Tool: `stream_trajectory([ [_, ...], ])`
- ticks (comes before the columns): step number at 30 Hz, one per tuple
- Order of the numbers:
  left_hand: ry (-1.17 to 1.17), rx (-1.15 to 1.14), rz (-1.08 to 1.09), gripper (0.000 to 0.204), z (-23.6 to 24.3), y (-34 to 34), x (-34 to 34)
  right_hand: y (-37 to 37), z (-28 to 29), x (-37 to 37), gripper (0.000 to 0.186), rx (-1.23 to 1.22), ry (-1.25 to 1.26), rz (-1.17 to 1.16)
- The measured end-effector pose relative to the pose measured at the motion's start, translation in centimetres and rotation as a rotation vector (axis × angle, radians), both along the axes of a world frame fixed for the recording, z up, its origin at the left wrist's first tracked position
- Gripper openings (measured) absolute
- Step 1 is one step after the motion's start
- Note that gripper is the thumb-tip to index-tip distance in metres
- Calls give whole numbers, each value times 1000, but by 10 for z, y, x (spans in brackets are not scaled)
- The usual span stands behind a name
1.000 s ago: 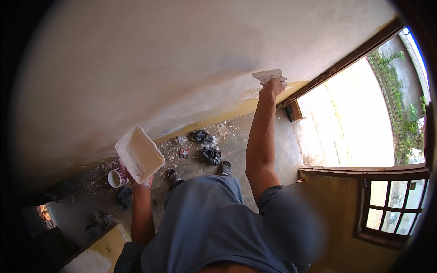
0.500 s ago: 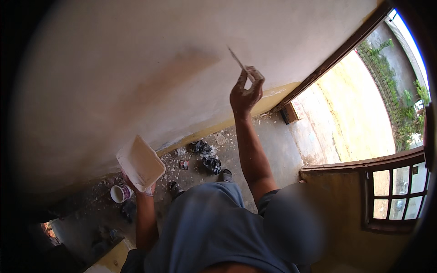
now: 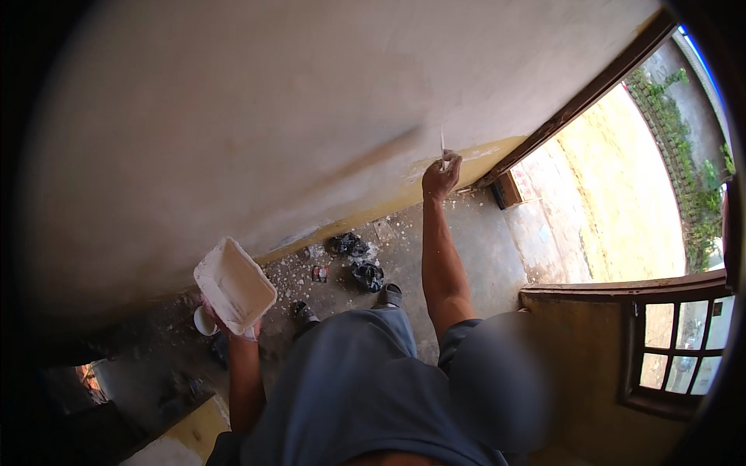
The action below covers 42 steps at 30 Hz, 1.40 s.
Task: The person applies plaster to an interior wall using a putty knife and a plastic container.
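Observation:
My right hand (image 3: 441, 177) is closed around a thin flat blade, likely a putty knife (image 3: 443, 144), seen edge-on. Its tip points up at the pale plastered wall (image 3: 256, 101), low down near the yellow strip; whether it touches the wall I cannot tell. At the left, my left hand (image 3: 247, 332) grips a rectangular tub (image 3: 235, 286) from below, most of its fingers hidden behind it. The tub is tilted with its open side up, and whitish paste coats its inside and rim.
Black plastic bags (image 3: 367, 275) and white crumbs lie on the grey floor (image 3: 489, 256) by the wall's foot. A white bucket (image 3: 205, 321) stands partly behind the tub. At the right are a doorway with a dark wooden frame (image 3: 590, 101), a brown box (image 3: 509, 189) and a paned window (image 3: 676, 346).
My right hand with the putty knife has moved down the wall and a little right, its blade now more upright. The tub has shifted slightly and covers more of the bucket.

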<state>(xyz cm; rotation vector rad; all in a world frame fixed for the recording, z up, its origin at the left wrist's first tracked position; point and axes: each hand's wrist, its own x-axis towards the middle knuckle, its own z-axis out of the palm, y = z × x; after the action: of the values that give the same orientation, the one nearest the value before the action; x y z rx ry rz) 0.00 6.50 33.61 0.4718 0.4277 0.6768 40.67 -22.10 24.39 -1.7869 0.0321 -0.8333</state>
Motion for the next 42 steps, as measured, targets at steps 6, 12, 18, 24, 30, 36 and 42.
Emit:
stream_trajectory([
  [6, 6, -22, 12, 84, -8, -1, -5, -28, 113, 64, 27, -112, -161, -65],
  [12, -67, -51, -70, 78, -5, -5, 19, 12, -26, 3, 13, 431, 333, 77],
  [18, -70, -37, -67, 70, -11, 1, -8, 82, 100, -34, 22, 213, 139, -70],
  [24, -182, -29, -139, 69, -8, 0, 5, 65, -6, -54, 43, -515, -107, 312],
  [30, -143, -40, -102, 70, 5, -3, 7, -23, 22, 14, 35, 868, 466, 233],
  [36, -91, -39, -78, 65, 3, -3, 5, 55, 139, -18, 30, 311, 202, 289],
  [42, -114, -23, -69, 69, -7, 3, 0, 42, 119, -53, 32, 541, 107, 231],
])
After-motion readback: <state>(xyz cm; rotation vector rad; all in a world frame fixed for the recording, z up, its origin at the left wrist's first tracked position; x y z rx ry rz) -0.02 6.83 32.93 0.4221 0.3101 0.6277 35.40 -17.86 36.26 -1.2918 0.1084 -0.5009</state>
